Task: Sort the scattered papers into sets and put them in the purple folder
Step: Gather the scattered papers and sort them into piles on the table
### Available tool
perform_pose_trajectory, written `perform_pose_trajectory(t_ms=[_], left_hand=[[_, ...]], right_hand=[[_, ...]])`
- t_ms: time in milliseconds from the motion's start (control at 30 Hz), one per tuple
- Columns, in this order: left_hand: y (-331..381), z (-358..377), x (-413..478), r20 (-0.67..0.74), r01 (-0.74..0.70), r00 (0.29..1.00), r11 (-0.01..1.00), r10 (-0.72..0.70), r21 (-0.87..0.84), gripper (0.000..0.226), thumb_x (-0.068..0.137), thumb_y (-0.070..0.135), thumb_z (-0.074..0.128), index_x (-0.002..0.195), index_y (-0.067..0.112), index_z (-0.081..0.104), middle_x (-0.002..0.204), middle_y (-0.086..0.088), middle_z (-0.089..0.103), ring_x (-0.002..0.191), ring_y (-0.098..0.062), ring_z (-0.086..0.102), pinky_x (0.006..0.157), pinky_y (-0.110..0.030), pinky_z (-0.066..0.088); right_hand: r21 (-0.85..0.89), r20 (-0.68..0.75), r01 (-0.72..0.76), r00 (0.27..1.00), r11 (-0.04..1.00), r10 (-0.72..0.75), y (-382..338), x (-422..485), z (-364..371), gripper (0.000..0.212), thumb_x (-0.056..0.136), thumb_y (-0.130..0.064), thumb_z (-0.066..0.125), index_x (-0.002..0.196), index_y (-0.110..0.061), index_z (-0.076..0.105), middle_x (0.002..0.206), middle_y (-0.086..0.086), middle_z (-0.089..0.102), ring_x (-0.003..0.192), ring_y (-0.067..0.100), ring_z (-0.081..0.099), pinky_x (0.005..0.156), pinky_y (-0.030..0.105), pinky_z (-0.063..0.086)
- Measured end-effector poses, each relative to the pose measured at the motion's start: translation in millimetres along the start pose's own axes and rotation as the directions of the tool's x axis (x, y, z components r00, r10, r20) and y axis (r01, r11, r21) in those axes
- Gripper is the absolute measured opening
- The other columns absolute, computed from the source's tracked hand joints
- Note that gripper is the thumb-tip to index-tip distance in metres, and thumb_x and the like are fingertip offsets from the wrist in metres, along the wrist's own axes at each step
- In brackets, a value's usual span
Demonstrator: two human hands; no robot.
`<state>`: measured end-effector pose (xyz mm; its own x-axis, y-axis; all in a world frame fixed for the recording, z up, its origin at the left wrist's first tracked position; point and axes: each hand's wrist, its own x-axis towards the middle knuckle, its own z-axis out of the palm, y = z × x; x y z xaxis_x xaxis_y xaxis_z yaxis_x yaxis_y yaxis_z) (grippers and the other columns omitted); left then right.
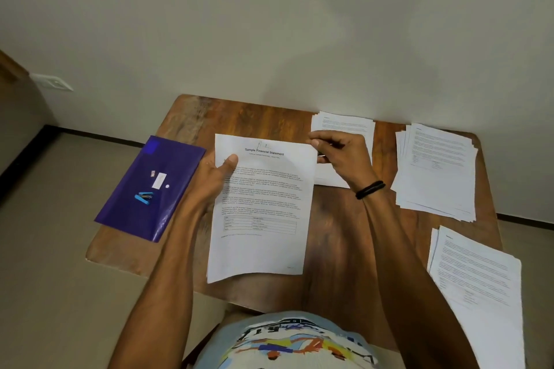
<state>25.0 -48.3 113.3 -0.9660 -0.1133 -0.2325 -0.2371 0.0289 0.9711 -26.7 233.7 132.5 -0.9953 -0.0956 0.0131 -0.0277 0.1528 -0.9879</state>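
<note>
A printed sheet headed "Sample Financial Statement" (263, 207) is held up over the middle of the wooden table (335, 249). My left hand (214, 180) grips its left edge, thumb on top. My right hand (341, 156) pinches its top right corner. The purple folder (144, 204) lies closed at the table's left edge. Three paper piles rest on the table: one at the back (344, 126) partly behind my right hand, one at the right (437, 168), one at the near right (479, 287).
A small blue stapler (144, 198) and a white label (159, 180) sit on the folder. The table stands against a pale wall. The folder and the near right pile overhang the table's edges. Bare floor lies to the left.
</note>
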Motion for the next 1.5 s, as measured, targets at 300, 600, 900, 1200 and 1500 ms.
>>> perform_pose_trajectory(t_ms=[300,600,900,1200,1500], left_hand=[[5.8,5.8,5.1,0.003,0.057,0.998,0.998,-0.056,-0.017,0.013,0.098,0.022,0.061,0.106,0.014,0.066,0.093,-0.003,0.077,0.082,-0.022,0.075,0.062,-0.030,0.057],[6.5,6.6,8.4,-0.041,0.113,0.992,0.984,-0.119,-0.136,0.018,0.098,0.022,0.061,0.113,0.012,0.065,0.102,-0.010,0.076,0.087,-0.027,0.075,0.068,-0.038,0.060],[11.8,4.3,7.6,-0.030,-0.044,0.999,0.998,0.043,-0.038,0.025,0.098,0.021,0.061,0.120,0.008,0.063,0.105,-0.003,0.076,0.095,-0.020,0.073,0.076,-0.030,0.058],[-63.1,10.8,-4.5,-0.180,-0.009,0.983,0.983,0.042,0.184,0.033,0.090,-0.009,0.062,0.123,-0.004,0.058,0.108,-0.009,0.067,0.092,-0.005,0.071,0.074,-0.018,0.056],[-88.5,8.6,-11.5,-0.334,0.014,0.937,0.943,0.104,0.333,0.024,0.093,0.008,0.066,0.116,0.001,0.065,0.104,-0.007,0.070,0.091,-0.015,0.066,0.081,-0.017,0.053]], right_hand=[[-0.038,0.058,-0.011,0.998,0.999,0.013,9.1,2.2,-1.0,0.025,0.089,-0.005,0.072,0.113,-0.006,0.074,0.100,0.004,0.074,0.088,0.007,0.073,0.070,0.018,0.058],[0.230,0.085,-0.221,0.975,0.948,0.207,16.0,-7.5,9.4,0.057,0.087,-0.034,0.074,0.138,-0.023,0.053,0.111,-0.001,0.075,0.102,0.022,0.072,0.081,0.041,0.062],[0.219,0.240,-0.396,0.908,0.892,0.344,90.7,-57.9,51.6,0.032,0.090,-0.015,0.073,0.122,-0.015,0.067,0.115,0.000,0.074,0.106,0.019,0.071,0.086,0.033,0.060],[0.080,-0.119,-0.411,0.901,0.908,0.418,138.6,-69.2,86.2,0.029,0.087,-0.018,0.077,0.106,0.003,0.073,0.097,0.008,0.073,0.091,0.025,0.071,0.069,0.020,0.059],[-0.066,-0.103,-0.342,0.937,0.937,0.335,151.7,-81.2,90.9,0.031,0.091,-0.010,0.071,0.121,-0.002,0.067,0.114,0.010,0.071,0.105,0.022,0.067,0.092,0.037,0.055]])
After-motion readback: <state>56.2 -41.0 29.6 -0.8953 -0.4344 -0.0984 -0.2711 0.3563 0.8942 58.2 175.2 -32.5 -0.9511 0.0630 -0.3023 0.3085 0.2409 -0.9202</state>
